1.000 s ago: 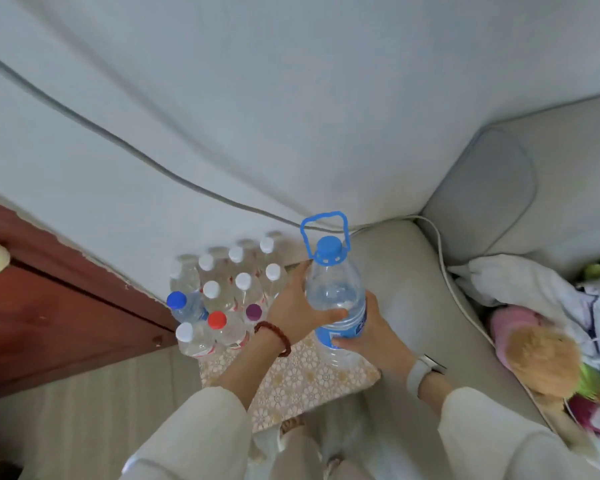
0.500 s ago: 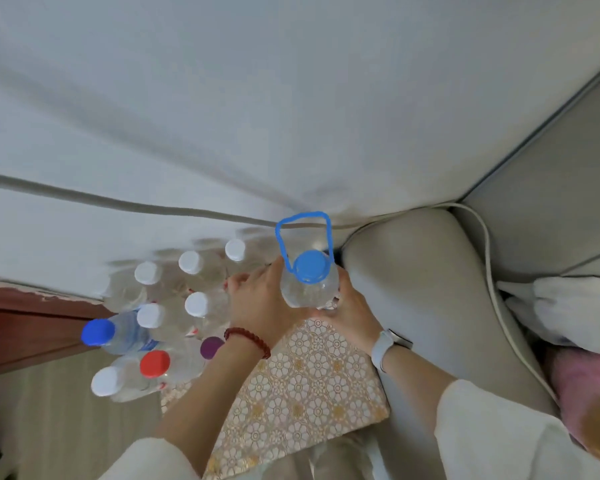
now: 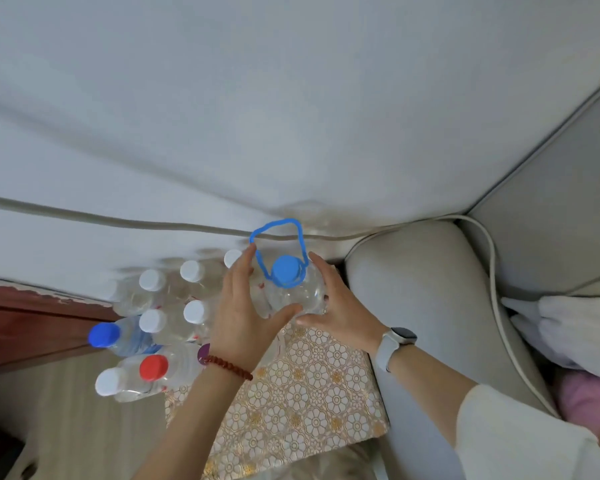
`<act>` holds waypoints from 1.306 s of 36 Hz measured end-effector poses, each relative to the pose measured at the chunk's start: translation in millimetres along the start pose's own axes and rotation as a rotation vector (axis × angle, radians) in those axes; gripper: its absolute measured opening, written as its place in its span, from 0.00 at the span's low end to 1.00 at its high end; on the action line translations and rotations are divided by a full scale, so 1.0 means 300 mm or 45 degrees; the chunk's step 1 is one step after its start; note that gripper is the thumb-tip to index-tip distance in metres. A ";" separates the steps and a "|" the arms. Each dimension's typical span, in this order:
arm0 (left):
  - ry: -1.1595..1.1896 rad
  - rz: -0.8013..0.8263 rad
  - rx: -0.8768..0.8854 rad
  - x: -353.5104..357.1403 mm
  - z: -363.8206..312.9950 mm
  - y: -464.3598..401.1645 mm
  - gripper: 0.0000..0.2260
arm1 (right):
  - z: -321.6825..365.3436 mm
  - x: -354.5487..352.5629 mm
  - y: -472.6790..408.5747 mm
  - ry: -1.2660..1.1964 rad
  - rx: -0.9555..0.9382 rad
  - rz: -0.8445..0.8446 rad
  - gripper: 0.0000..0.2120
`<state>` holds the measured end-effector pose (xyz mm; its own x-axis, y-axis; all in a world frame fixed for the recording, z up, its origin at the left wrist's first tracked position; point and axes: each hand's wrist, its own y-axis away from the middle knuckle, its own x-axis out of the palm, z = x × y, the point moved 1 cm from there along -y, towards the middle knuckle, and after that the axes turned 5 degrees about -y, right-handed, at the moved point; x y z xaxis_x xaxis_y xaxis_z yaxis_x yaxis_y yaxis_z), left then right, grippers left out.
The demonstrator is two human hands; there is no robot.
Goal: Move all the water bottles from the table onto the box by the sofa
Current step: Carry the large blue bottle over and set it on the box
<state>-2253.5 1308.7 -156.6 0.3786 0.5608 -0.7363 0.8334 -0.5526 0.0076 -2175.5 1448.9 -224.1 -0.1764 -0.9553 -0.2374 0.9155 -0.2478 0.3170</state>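
A large clear water bottle (image 3: 300, 299) with a blue cap and a blue carry loop stands upright at the far right corner of the box (image 3: 312, 393), which has a gold floral cover. My left hand (image 3: 241, 310) and my right hand (image 3: 342, 311) cup its shoulders from either side, thumbs on the near side. Several smaller bottles crowd the box's left part: white-capped bottles (image 3: 193, 311), a blue-capped bottle (image 3: 103, 335), a red-capped bottle (image 3: 153, 367) and a purple cap half hidden by my left wrist.
The grey sofa arm (image 3: 420, 306) rises just right of the box, with a white cable (image 3: 492, 271) running over it. A white cloth (image 3: 568, 330) and a pink plush toy (image 3: 586, 396) lie on the seat. A white wall stands behind, dark wood (image 3: 32, 334) at left.
The large bottle has come down from mid-air onto the box's far right corner, both hands still around it. The view has tilted closer over the box.
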 end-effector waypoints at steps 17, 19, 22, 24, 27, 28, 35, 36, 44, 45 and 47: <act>-0.069 0.014 -0.001 0.019 -0.036 -0.081 0.28 | 0.030 -0.003 -0.050 -0.024 -0.012 -0.073 0.42; -0.058 0.012 -0.011 0.017 -0.039 -0.087 0.27 | 0.033 -0.004 -0.056 -0.051 -0.017 -0.087 0.40; -0.060 0.013 -0.011 0.017 -0.042 -0.098 0.27 | 0.037 -0.008 -0.062 -0.069 -0.020 -0.111 0.40; -0.064 0.020 -0.005 0.019 -0.046 -0.107 0.27 | 0.036 -0.008 -0.069 -0.067 -0.017 -0.110 0.40; -0.098 0.036 -0.004 0.017 -0.051 -0.113 0.27 | 0.042 -0.004 -0.078 -0.019 -0.009 -0.092 0.43; -0.139 0.031 0.002 0.016 -0.051 -0.110 0.27 | 0.042 -0.001 -0.077 0.010 -0.012 -0.085 0.44; -0.227 0.039 -0.018 0.018 -0.060 -0.079 0.31 | 0.065 -0.008 -0.033 0.117 -0.003 -0.103 0.43; -0.231 0.057 -0.028 0.016 -0.063 -0.079 0.31 | 0.075 -0.011 -0.026 0.140 0.005 -0.103 0.42; -0.346 0.141 -0.045 -0.063 -0.092 -0.037 0.28 | 0.199 -0.088 0.034 0.367 0.137 -0.087 0.30; -0.374 0.139 -0.046 -0.082 -0.105 -0.031 0.27 | 0.226 -0.103 0.036 0.414 0.155 -0.078 0.27; -0.437 0.124 -0.038 -0.128 -0.143 -0.021 0.24 | 0.299 -0.133 0.043 0.495 0.187 -0.027 0.22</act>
<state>-2256.3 1317.0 -99.3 0.3033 0.2638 -0.9157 0.8134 -0.5723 0.1046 -2189.2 1469.4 -128.0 -0.0195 -0.8245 -0.5655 0.8470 -0.3141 0.4289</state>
